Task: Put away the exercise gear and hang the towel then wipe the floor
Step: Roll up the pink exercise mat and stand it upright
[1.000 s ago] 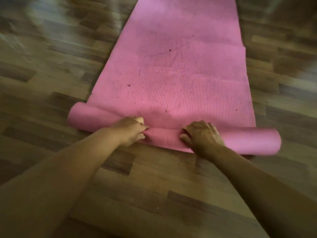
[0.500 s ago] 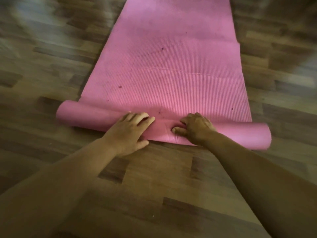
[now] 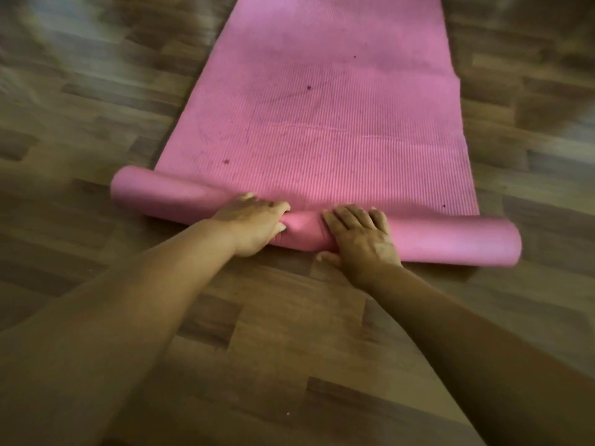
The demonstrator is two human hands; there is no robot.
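Note:
A pink ribbed exercise mat lies lengthwise on the wooden floor, running away from me. Its near end is wound into a roll that lies crosswise, sticking out past the flat part on both sides. My left hand grips the middle of the roll, fingers curled over its top. Just to the right, my right hand lies over the roll with fingers spread and fairly straight, its thumb down at the near side by the floor. A few dark specks mark the flat part.
Brown wood-plank floor surrounds the mat on all sides. The edges of the view are blurred. No towel or other gear shows.
The roll has moved a little farther along the mat. My left hand went from fingers laid flat to curled over the roll; my right hand went from curled to spread over it.

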